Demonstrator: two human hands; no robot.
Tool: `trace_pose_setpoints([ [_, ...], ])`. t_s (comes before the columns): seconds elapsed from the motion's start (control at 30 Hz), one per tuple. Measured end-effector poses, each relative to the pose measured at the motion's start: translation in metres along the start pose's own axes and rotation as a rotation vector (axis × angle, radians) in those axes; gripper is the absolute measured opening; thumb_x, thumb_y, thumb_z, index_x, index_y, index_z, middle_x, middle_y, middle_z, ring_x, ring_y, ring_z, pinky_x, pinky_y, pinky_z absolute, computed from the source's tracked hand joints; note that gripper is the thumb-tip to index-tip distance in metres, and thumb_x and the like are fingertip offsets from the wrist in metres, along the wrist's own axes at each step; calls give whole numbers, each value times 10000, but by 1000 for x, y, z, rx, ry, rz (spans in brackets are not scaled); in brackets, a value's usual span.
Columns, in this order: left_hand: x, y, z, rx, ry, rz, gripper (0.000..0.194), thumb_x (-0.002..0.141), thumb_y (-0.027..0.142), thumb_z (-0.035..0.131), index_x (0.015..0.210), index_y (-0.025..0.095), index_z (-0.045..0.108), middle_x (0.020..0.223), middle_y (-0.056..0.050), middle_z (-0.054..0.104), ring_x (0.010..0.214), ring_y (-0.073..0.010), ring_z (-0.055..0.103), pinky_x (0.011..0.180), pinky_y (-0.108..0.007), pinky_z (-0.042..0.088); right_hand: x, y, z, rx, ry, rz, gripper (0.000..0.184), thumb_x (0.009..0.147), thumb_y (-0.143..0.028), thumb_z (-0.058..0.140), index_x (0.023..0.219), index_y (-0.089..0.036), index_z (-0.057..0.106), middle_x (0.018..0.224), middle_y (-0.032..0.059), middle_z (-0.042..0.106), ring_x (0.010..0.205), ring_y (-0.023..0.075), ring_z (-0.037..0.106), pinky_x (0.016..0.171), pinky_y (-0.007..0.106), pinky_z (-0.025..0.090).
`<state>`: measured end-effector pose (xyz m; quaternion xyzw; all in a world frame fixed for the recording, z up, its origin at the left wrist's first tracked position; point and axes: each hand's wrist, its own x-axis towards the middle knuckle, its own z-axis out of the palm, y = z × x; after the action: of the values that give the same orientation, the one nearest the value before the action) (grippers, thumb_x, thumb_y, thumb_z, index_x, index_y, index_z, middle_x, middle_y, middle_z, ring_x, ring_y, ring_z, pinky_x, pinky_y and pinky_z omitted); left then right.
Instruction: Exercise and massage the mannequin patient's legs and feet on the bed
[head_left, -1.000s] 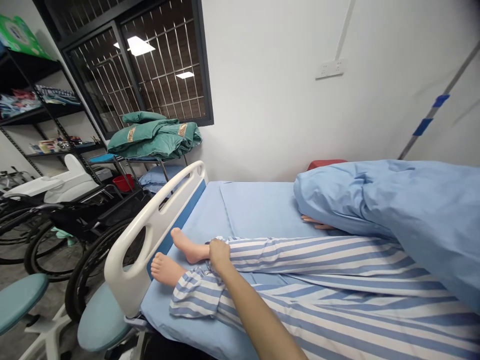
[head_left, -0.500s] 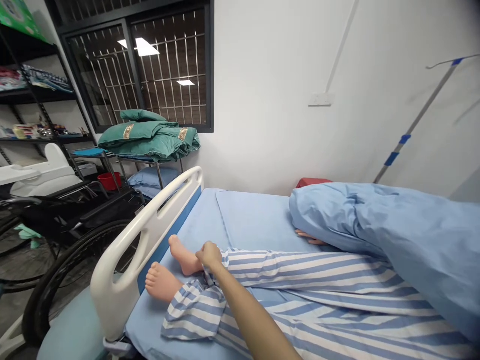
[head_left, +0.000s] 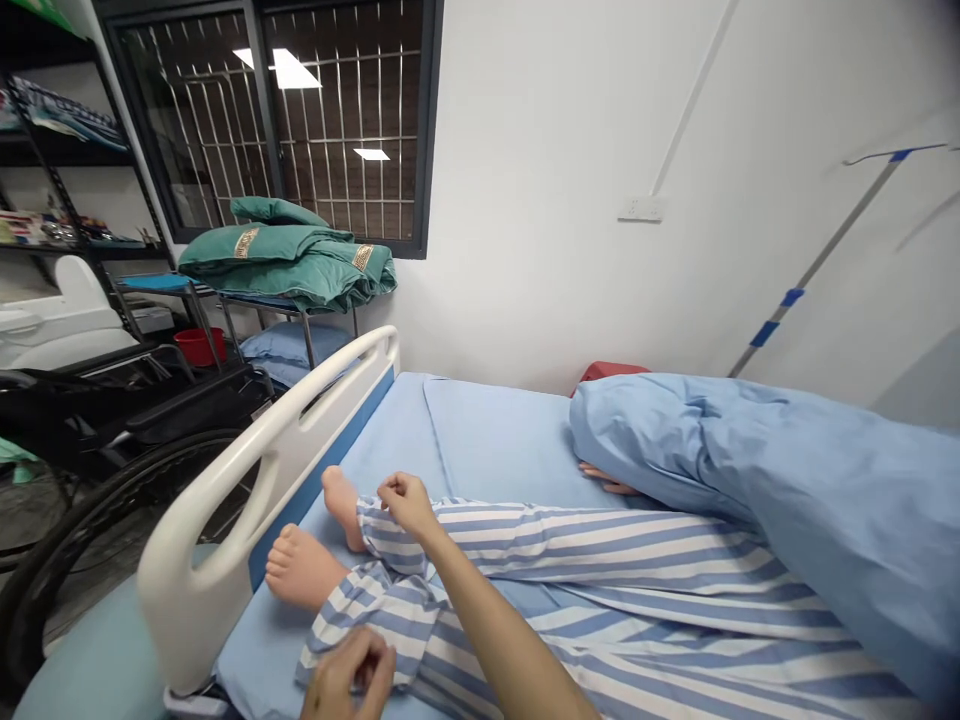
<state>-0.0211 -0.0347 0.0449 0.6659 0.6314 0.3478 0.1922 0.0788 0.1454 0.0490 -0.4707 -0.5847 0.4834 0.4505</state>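
Observation:
A manikin's legs in blue-and-white striped trousers (head_left: 570, 535) lie on the bed, with one bare near foot (head_left: 301, 567) and a far foot (head_left: 343, 505) poking out at the cuffs. My right hand (head_left: 409, 505) is at the far trouser leg near the ankle, its thumb and fingertips pinched together at the fabric. Over the near cuff (head_left: 352, 610), low in the view, my left hand (head_left: 346, 678) appears with loosely curled fingers, a gap inside the curl and nothing visible in it. It is slightly blurred.
A white bed footboard (head_left: 262, 430) rises beyond the feet, with a wheelchair (head_left: 150, 420) behind it. A folded blue quilt (head_left: 720, 440) covers the upper body, partly hiding the manikin's hand (head_left: 607, 478). Green bedding (head_left: 292, 265) is stacked by the window; a drip pole (head_left: 825, 255) leans right.
The far trouser cuff has come down over the ankle toward the foot, and my right hand has shifted slightly left. My left hand has entered from below. The view has turned a little.

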Motion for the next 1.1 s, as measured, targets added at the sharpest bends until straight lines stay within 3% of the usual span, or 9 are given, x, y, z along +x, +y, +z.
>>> trace_pose_setpoints([
  [0.1,54,22,25,-343,-8,6,393,814,450,422,512,201,398,498,32,400,513,-104,408,511,-217,364,-12,5,-43,-92,148,-95,170,750,-282,504,621,-172,507,502,-29,525,468,94,469,493,197,344],
  [0.2,121,36,50,-516,62,-23,421,803,462,434,493,201,319,469,57,312,492,-87,341,493,-209,320,-24,22,-70,-310,286,-207,272,808,-322,466,574,-183,449,486,-46,447,483,88,418,509,200,290],
  [0.27,157,33,69,-497,95,-2,415,808,460,416,500,203,309,466,63,297,486,-86,330,492,-209,306,-31,36,-78,-474,303,-254,310,835,-324,447,558,-183,439,477,-51,409,474,85,379,508,214,245],
  [0.37,186,9,93,-195,93,51,396,841,411,358,510,193,363,470,46,373,502,-96,389,526,-220,306,-35,53,-80,-604,288,-255,339,865,-326,423,558,-184,455,475,-45,412,471,87,370,515,232,216],
  [0.5,188,-28,106,405,5,125,302,838,290,352,652,173,560,649,-45,626,620,-146,558,582,-250,322,-34,60,-82,-677,249,-223,333,880,-315,417,581,-190,491,496,-32,467,490,94,407,524,239,207],
  [0.6,184,-38,103,613,-65,155,317,847,262,326,766,170,618,780,-94,684,714,-196,619,600,-272,344,-34,61,-82,-763,205,-190,295,873,-299,442,608,-198,522,519,-24,517,509,101,447,529,245,193],
  [0.8,181,-31,93,670,-108,181,323,858,256,322,806,157,625,823,-112,685,782,-216,636,667,-294,400,-36,54,-71,-868,193,-124,253,866,-300,471,651,-203,563,558,-7,561,519,113,469,523,261,167],
  [1.0,183,-30,91,676,-229,149,280,842,214,367,912,146,630,886,-130,682,841,-228,637,723,-308,429,-12,18,-45,-710,110,-303,315,875,-315,445,602,-192,543,532,-28,513,505,92,410,520,241,193],
  [1.1,184,-31,92,686,-215,95,284,833,185,380,965,128,625,899,-148,675,860,-234,636,741,-312,434,5,21,-32,-631,141,-286,335,883,-322,428,597,-186,534,532,-34,500,512,88,409,526,230,213],
])
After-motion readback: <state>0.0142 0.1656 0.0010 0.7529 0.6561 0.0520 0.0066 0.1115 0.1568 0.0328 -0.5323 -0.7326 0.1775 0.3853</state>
